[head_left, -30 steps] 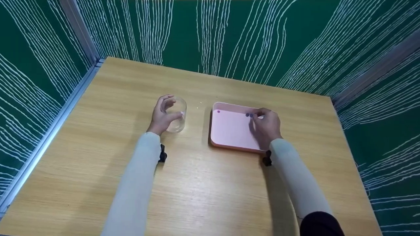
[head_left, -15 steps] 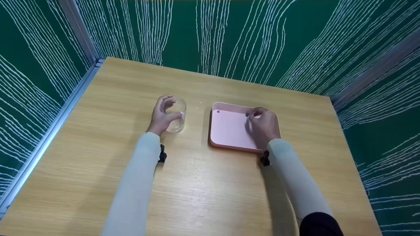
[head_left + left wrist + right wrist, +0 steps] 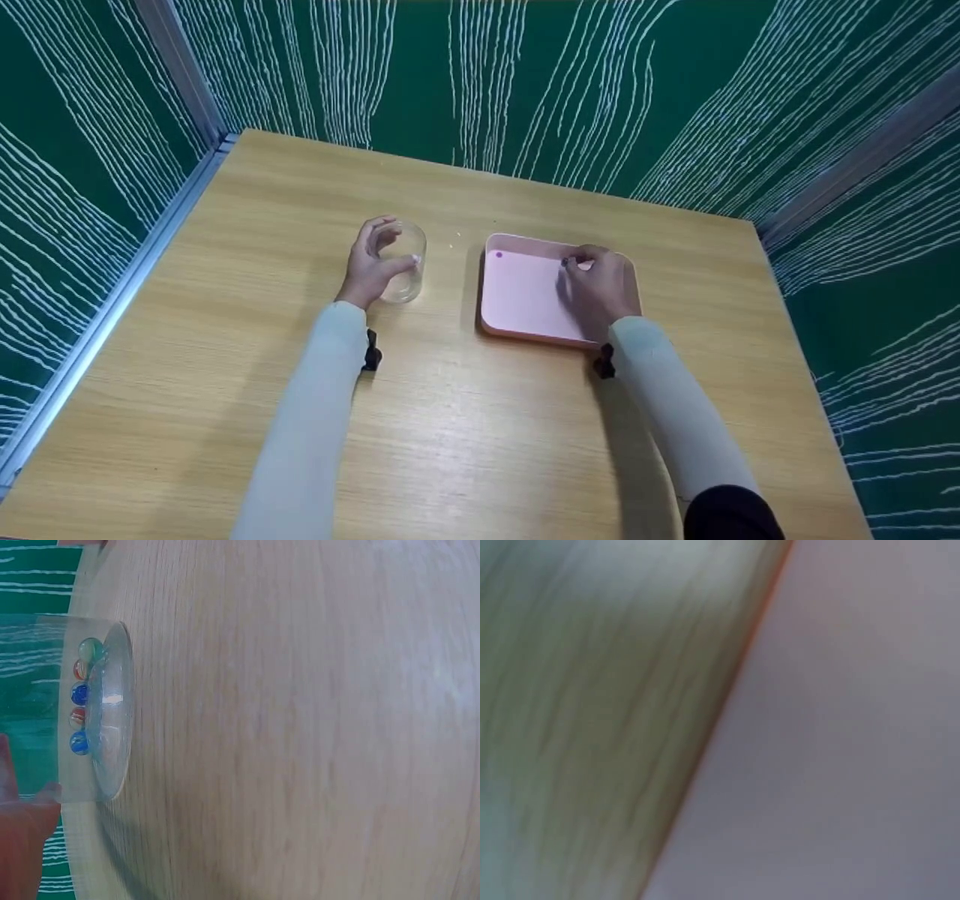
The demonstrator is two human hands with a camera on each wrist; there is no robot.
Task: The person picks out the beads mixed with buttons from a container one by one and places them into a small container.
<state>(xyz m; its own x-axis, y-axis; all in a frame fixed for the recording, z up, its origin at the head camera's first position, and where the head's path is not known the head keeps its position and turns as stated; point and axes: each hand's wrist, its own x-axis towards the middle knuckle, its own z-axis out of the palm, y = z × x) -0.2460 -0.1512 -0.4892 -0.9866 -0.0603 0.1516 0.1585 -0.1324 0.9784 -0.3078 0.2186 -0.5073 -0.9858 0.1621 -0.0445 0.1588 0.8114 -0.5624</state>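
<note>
My left hand (image 3: 369, 262) grips a clear cylindrical glass (image 3: 405, 281) from its left side, thumb in front and fingers behind. The glass stands upright on the table. In the left wrist view, several coloured glass marbles (image 3: 80, 694) appear inside it, along the far side of its base (image 3: 112, 712). My right hand (image 3: 604, 285) reaches into a shallow pink tray (image 3: 525, 300), with thumb and fingertips pinched at a small dark marble (image 3: 565, 262) near the back wall. The fingers partly hide this spot. The right wrist view is blurred and shows only tray and table.
A small purple dot (image 3: 499, 255) shows in the tray's back left corner; I cannot tell what it is. The wooden table (image 3: 450, 420) is bordered by green panels (image 3: 420, 75) with white lines. Tiny pale specks (image 3: 455, 239) lie between glass and tray.
My right hand has shifted slightly left in the tray. Two dark marbles showed beside its fingertips before; now only one shows, at the fingertips. The left hand and glass have stayed still.
</note>
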